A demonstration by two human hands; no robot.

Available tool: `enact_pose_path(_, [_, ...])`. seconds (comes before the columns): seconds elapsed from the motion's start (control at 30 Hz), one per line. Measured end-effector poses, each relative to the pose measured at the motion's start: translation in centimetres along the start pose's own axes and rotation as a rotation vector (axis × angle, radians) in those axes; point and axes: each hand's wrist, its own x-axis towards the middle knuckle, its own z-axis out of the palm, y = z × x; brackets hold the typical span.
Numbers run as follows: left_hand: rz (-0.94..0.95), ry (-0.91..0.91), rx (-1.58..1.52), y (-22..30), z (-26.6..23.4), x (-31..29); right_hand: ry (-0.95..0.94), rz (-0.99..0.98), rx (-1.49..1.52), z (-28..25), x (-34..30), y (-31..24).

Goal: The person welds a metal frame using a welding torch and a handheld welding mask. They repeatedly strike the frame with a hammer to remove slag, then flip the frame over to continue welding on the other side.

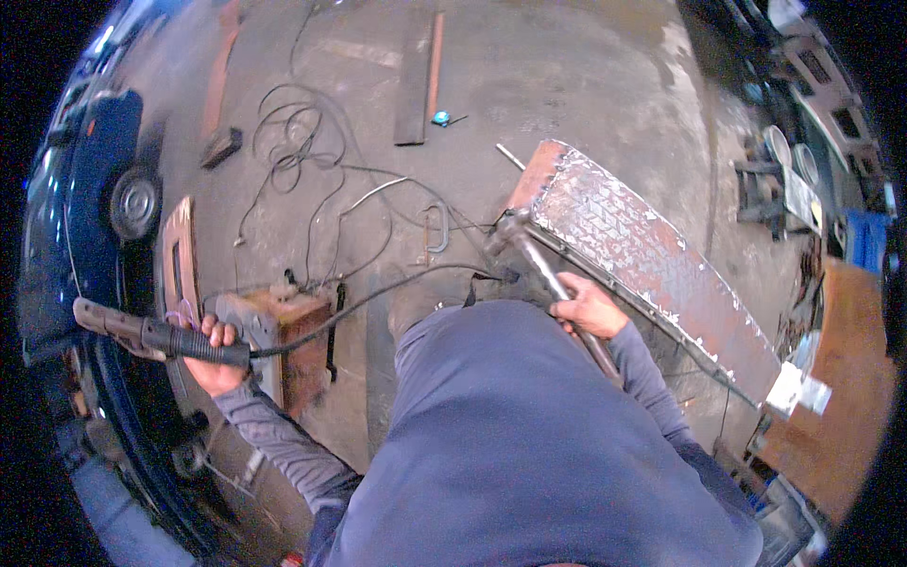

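My left hand [215,364] is wrapped round the ribbed black handle of a welding electrode holder [142,331], held out to the left. From the handle's end a black cable [378,286] curves away to the right. In my right hand [593,307] is a metal hammer [540,263], gripped partway along its shaft, with its head pointing forward. The hammer head appears over the near left edge of a long tapered steel piece [642,250] with flaking whitish paint and a rusty end. Whether the head touches it I cannot tell.
A dark blue vehicle [90,198] stands along the left. Cables lie looped [298,142] on the concrete floor near a C-clamp [437,230], a tape measure [441,118] and a steel bar [413,85]. A boxy machine [302,354] sits beside my left arm; a brown sheet [836,378] is at right.
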Motion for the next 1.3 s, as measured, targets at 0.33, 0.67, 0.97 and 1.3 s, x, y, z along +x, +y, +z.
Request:
enact_pose_path(0.33, [-0.317, -0.135, -0.031, 4.7, -11.4, 14.8, 0.304, 0.212, 0.863, 14.6, 11.6, 10.4])
enact_pose_path(0.67, [-0.619, -0.225, 0.013, 5.0, -10.6, 22.7, 0.767, 0.049, 0.959, 24.8, 15.6, 23.9])
enact_pose_path(0.97, [-0.683, -0.377, 0.097, 5.3, -6.1, 25.0, 0.95, -0.148, -0.307, 30.0, 15.8, 28.7])
enact_pose_path(1.3, [-0.684, -0.344, 0.149, 4.0, -3.0, 24.7, 0.821, 0.407, 0.016, 25.9, 12.9, 31.3])
